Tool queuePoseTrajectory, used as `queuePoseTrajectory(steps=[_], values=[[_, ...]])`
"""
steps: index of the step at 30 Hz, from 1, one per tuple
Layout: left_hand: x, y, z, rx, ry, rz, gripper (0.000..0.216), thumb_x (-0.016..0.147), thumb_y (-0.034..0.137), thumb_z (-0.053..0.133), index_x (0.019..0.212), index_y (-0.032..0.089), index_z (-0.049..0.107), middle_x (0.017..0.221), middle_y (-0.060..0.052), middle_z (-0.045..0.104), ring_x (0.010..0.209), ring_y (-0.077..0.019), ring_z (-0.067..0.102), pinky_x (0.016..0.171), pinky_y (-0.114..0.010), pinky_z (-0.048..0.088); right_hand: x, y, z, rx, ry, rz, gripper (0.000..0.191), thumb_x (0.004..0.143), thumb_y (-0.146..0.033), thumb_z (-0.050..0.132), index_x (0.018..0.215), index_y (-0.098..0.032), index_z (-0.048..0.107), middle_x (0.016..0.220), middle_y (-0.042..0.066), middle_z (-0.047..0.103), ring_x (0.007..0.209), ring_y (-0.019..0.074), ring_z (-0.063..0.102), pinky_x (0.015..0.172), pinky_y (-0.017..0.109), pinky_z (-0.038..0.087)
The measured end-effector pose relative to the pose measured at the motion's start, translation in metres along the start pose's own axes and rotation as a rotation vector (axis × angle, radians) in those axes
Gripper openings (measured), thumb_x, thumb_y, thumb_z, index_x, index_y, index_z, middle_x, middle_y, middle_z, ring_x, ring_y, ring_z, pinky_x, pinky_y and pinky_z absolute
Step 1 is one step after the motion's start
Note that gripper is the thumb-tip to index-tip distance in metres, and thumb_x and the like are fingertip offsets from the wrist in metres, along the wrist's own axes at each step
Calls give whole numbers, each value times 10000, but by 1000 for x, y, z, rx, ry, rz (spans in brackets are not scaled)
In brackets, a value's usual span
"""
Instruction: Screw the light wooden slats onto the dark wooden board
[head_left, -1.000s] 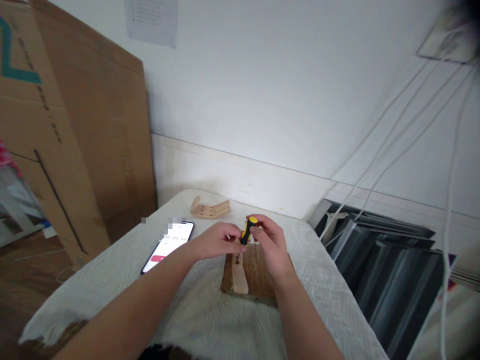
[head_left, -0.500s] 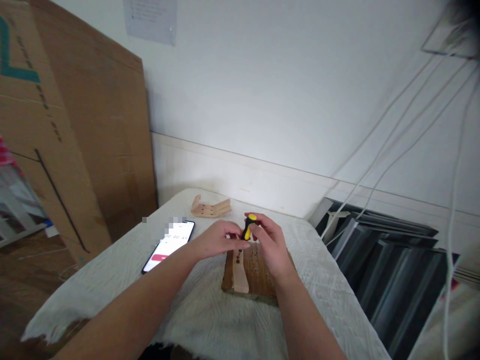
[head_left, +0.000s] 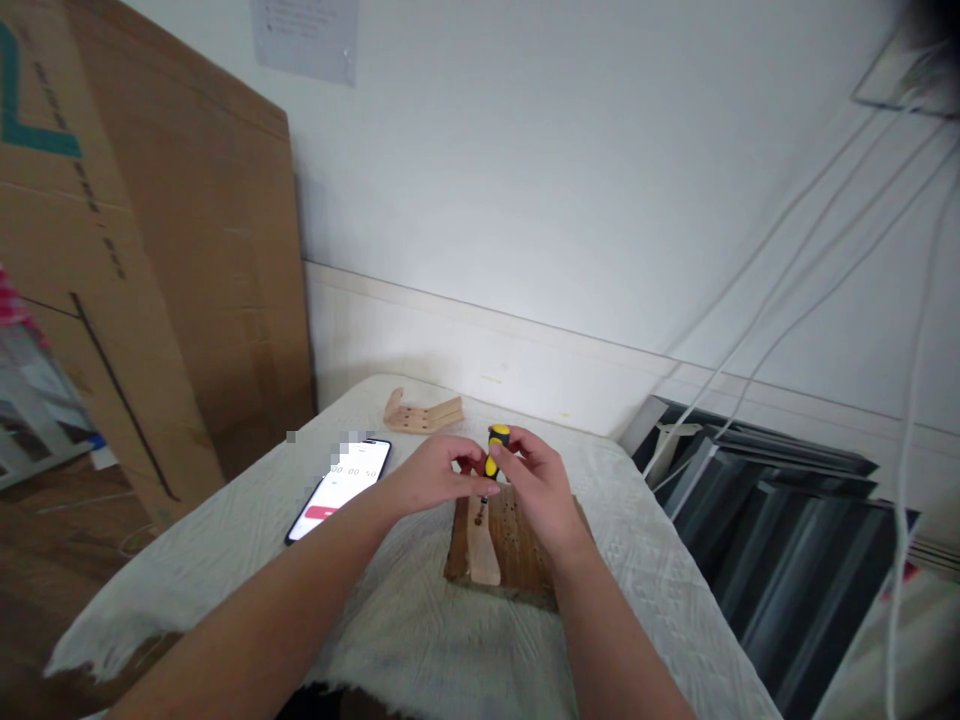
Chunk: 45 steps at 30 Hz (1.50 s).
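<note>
A short screwdriver [head_left: 495,450] with a yellow and black handle stands nearly upright, slightly tilted. My right hand [head_left: 536,480] is closed around its handle from the right. From the left, my left hand [head_left: 442,475] pinches at the lower handle and shaft with thumb and fingers. Below them a pale, narrow wooden piece [head_left: 484,560] with dark holes or screws lies along the left part of a brown wooden board [head_left: 517,550]. The screwdriver's tip points at this piece, but my fingers partly cover the contact. Small dark holes dot the board.
Several pale wooden pieces [head_left: 424,415] with holes lie at the table's back. A phone [head_left: 341,490] showing a timer rests left of my hands on the white cloth [head_left: 405,610]. A large cardboard box [head_left: 202,250] stands left; dark panels [head_left: 787,540] and white cables [head_left: 780,270] are right.
The screwdriver handle has shifted slightly left and stands a little straighter, with my right fingers turned around it. My left hand stays close to the same place. The phone's timer has advanced.
</note>
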<state>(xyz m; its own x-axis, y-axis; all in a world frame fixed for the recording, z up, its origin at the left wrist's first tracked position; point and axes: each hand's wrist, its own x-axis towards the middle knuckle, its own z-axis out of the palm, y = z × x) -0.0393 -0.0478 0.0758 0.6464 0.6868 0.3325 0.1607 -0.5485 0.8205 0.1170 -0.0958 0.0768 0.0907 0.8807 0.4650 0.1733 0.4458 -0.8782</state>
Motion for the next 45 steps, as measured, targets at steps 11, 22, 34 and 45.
queuePoseTrajectory(steps=[11, 22, 34, 45], values=[[-3, 0, -3, 32, -64, -14, 296, 725, 404, 663, 659, 118, 625, 583, 28, 516, 573, -92, 446, 537, -198, 320, 2, 8, -1, 13, -31, 30, 184, 742, -351, 684, 858, -218, 632, 782, -7, 618, 654, 147, 552, 628, 291, 449], [-3, -2, -5, -5, -163, 7, 277, 772, 398, 636, 713, 127, 646, 585, 35, 481, 561, -87, 442, 526, -192, 313, -3, 0, -3, 63, -103, 43, 237, 756, -307, 631, 980, -229, 639, 862, 27, 657, 766, 186, 605, 674, 314, 486], [-3, -8, -1, -81, -96, -97, 385, 685, 486, 713, 750, 134, 573, 631, 32, 544, 484, -80, 489, 459, -196, 375, -1, 3, -1, 28, -75, 50, 193, 730, -337, 698, 870, -217, 644, 793, 3, 634, 662, 153, 572, 611, 285, 463], [-4, -7, -3, -136, -138, -127, 349, 701, 457, 701, 753, 132, 585, 607, 27, 550, 458, -86, 505, 440, -197, 390, 0, 5, -1, 71, -39, 38, 212, 707, -308, 707, 887, -226, 630, 817, 6, 639, 692, 156, 581, 641, 290, 482]])
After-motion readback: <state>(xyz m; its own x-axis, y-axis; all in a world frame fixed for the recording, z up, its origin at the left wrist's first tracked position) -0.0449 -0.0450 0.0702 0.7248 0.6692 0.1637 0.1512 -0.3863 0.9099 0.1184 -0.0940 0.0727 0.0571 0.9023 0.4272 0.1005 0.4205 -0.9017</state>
